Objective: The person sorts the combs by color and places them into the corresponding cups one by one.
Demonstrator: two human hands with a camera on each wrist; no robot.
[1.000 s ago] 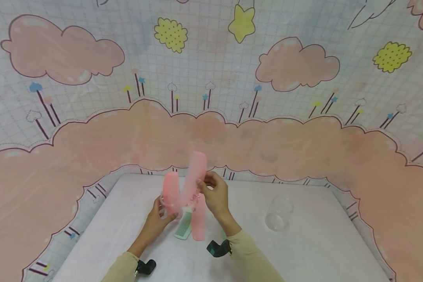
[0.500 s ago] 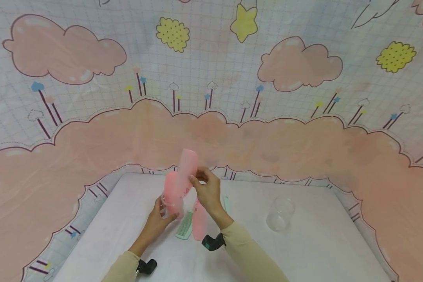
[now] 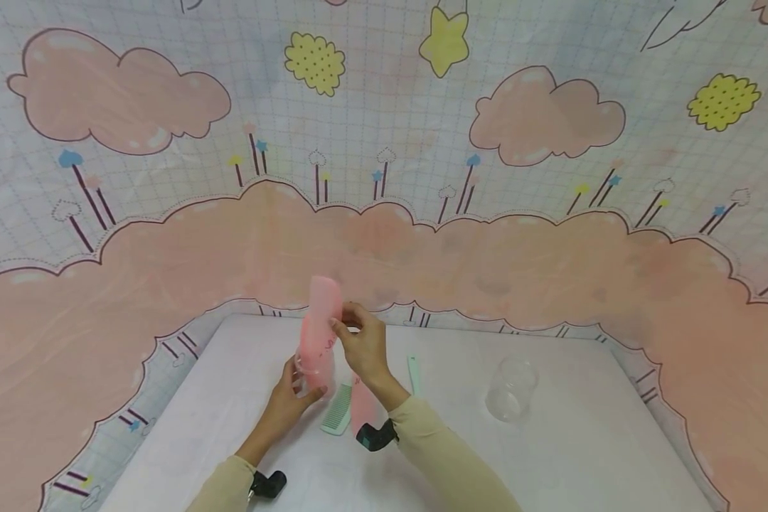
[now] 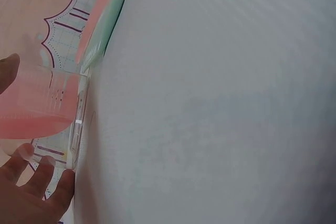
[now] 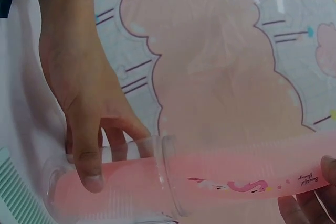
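My left hand [image 3: 286, 400] grips a clear plastic cup [image 5: 128, 153], thumb on one side and fingers on the other. A pink comb [image 3: 305, 334] stands inside the cup and sticks out above its rim. Between thumb and fingers, my right hand [image 3: 368, 350] pinches another pink comb [image 5: 247, 184], which bears a flamingo print and small lettering. Its lower end is right at the cup's mouth and overlaps the first comb in the head view. In the left wrist view, fingertips [image 4: 44, 174] rest along the cup near its base, with pink showing through the wall.
On the white table [image 3: 569, 441], a green comb [image 3: 337, 412] and a pink comb [image 3: 362, 407] lie just right of the cup. Another green comb [image 3: 414, 375] lies beyond the right forearm. A clear container [image 3: 510, 391] stands farther right. A printed curtain [image 3: 422, 263] hangs behind.
My right hand has moved left with its pink comb, bringing it over the cup's mouth. The green comb behind the right forearm has come into view. The left hand stays about the cup.
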